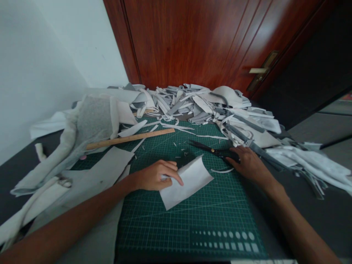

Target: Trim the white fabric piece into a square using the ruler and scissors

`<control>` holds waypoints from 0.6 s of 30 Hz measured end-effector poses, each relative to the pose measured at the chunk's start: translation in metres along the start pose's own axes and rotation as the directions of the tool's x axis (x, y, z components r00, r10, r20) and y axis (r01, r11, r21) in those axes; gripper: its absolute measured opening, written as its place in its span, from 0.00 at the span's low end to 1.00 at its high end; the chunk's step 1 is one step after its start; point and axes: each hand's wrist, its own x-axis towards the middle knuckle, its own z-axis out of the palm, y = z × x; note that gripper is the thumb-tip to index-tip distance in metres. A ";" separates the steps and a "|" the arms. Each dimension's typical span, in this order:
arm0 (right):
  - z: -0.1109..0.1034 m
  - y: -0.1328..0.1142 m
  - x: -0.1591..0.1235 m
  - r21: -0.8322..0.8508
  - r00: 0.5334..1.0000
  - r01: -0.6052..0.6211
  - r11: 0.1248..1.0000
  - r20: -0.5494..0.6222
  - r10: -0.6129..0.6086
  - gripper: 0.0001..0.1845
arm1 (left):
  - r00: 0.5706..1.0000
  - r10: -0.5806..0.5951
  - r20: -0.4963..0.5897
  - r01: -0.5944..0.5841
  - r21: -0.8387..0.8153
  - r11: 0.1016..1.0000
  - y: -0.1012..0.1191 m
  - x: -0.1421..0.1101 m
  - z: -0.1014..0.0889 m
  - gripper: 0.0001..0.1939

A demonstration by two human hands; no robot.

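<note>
My left hand [156, 176] grips the near-left edge of a folded white piece of fabric or stiff sheet [188, 181], which lies on a green gridded cutting mat [192, 220]. My right hand [247, 163] sits on the handles of black scissors [217, 152], with the closed blades pointing left across the mat's upper part. A thin white offcut [222, 170] lies just left of my right hand. A wooden ruler [130, 138] rests on the mat's far side, beyond both hands.
A large heap of white and grey scraps [209, 108] lies against a reddish-brown wooden door [192, 40] with a brass lever handle [260, 70]. Grey-white cloth [93, 124] covers the left side, white cloth [305, 163] lies right, and a white wall [55, 62] stands left.
</note>
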 end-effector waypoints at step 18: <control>-0.004 -0.008 -0.005 -0.014 0.999 -0.036 0.999 -0.027 0.036 0.24 | 0.932 -0.290 -0.216 0.327 0.157 0.932 -0.008 -0.001 0.013 0.31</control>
